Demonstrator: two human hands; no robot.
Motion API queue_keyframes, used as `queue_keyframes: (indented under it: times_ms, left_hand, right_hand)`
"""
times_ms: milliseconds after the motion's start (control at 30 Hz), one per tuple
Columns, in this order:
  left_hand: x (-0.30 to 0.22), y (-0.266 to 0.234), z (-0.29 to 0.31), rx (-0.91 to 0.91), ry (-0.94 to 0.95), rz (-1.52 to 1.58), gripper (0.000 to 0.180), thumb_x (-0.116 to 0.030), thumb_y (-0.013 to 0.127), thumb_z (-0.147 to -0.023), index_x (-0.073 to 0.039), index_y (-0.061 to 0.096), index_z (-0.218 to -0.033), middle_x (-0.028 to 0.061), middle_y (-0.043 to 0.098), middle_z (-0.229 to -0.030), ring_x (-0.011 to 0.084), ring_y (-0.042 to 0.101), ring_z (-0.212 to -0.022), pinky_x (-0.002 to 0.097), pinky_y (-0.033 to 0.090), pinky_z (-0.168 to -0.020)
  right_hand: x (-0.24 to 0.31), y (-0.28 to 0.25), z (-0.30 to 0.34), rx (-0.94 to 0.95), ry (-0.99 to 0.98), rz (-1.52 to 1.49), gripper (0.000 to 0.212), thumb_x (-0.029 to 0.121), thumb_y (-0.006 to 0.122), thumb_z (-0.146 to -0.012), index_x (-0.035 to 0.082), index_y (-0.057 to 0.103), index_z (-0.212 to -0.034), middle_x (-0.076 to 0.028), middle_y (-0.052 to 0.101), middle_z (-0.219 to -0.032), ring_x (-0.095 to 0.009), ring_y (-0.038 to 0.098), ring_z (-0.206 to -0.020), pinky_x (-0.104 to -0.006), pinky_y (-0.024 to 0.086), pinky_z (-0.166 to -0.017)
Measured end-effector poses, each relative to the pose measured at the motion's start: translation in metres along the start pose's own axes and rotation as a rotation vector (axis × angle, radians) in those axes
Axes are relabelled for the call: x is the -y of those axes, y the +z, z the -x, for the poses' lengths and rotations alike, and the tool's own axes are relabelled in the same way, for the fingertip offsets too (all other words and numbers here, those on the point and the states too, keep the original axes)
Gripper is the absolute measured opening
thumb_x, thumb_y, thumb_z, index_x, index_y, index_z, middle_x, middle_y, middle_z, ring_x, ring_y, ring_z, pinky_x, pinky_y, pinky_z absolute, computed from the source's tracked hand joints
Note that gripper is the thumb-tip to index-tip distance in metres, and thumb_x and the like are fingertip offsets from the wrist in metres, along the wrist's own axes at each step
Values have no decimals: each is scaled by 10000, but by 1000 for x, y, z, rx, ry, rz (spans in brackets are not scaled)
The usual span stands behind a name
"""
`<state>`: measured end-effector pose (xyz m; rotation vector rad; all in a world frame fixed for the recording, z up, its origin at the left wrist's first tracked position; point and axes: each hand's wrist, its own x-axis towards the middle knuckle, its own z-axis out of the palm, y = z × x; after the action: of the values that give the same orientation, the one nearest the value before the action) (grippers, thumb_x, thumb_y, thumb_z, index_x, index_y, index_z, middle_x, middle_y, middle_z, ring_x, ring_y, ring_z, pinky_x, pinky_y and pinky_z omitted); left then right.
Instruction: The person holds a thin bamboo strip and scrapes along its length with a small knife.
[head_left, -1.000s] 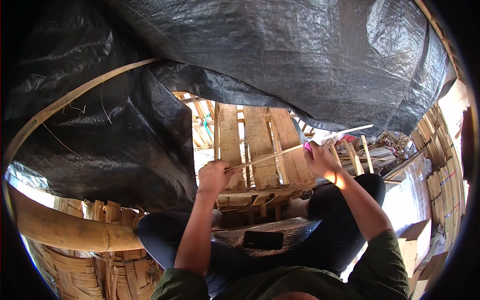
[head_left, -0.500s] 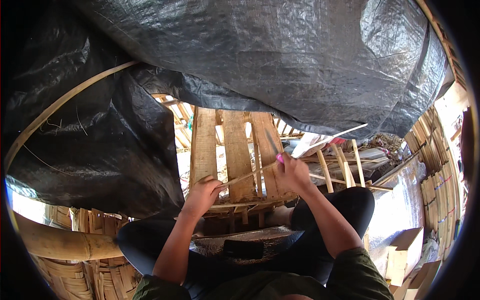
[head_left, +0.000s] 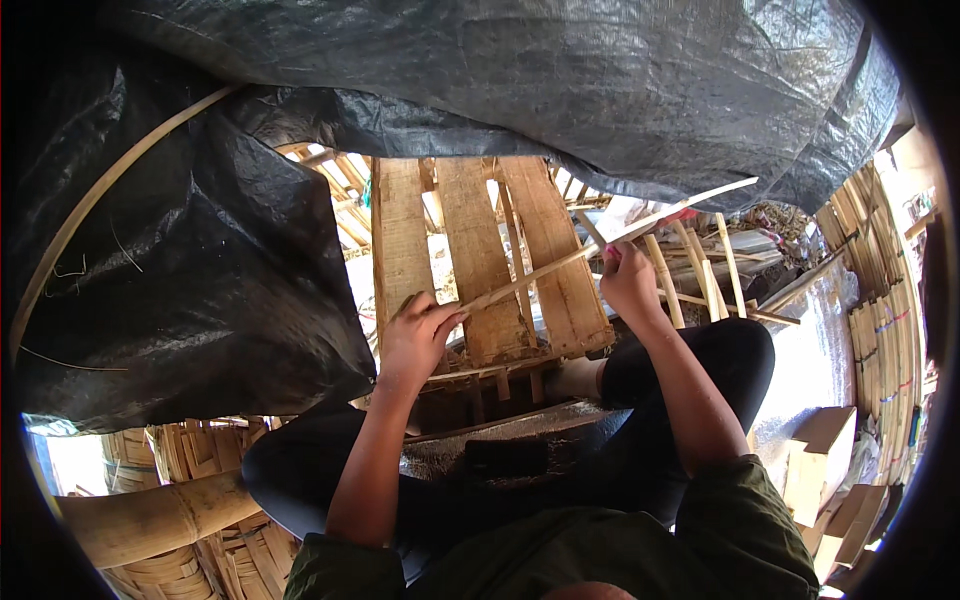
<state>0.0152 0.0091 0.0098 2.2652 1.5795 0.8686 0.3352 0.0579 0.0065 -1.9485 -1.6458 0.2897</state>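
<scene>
1. Currently, the left hand [head_left: 415,335] pinches the near end of a long, pale, flat bamboo-like strip [head_left: 530,279], which slants up rightward above rough brown wooden planks [head_left: 487,278]. A loose pinch could let it twist.
2. The right hand [head_left: 630,280] is closed around a narrow grey-bladed, pink-handled knife [head_left: 590,229], its blade meeting the strip; whether those fingers also hold the strip, I cannot tell. Uneven pressure could make the blade skid, spoiling the strip or nicking fingers.
3. The strip's far tip overlaps the shiny black plastic tarpaulin [head_left: 640,90] in view; a swing might snag it.
4. A bare foot [head_left: 578,379] sits below; a dropped knife could cut it.
</scene>
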Motion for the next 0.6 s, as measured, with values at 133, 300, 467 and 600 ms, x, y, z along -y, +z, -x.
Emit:
queue_keyframes:
  times_ms: [133,300,467,600]
  left_hand:
    - [5,3,2,-47,67,-42,167,-230,735,-863,-89,759,-949,66,573,-801,258,620,-770,384,496,-659]
    - [7,1,1,-43,70,-76,188,-279,741,-857,-125,778,-956,66,523,-755,237,584,-717,383,472,-605]
    - [7,4,2,-43,34,-71,199,-286,745,-851,-118,781,-950,66,505,-745,237,577,-713,393,463,-592]
    - [1,4,-1,-43,97,-51,213,-284,740,-860,-95,778,-950,79,479,-735,246,549,-692,398,445,-591]
  right_hand:
    - [16,12,11,39,48,242,374,270,466,-991,-30,643,-855,-275,681,-814,-472,667,-824,-545,535,-756]
    - [45,38,40,271,-17,112,358,313,440,-998,18,642,-980,-260,693,-843,-460,676,-837,-556,532,-769]
    - [34,18,17,263,-7,131,340,314,505,-970,17,670,-951,-263,683,-825,-478,658,-801,-566,524,-746]
    - [8,6,-6,114,26,312,440,336,446,-997,16,681,-808,-261,696,-851,-438,684,-789,-531,546,-743]
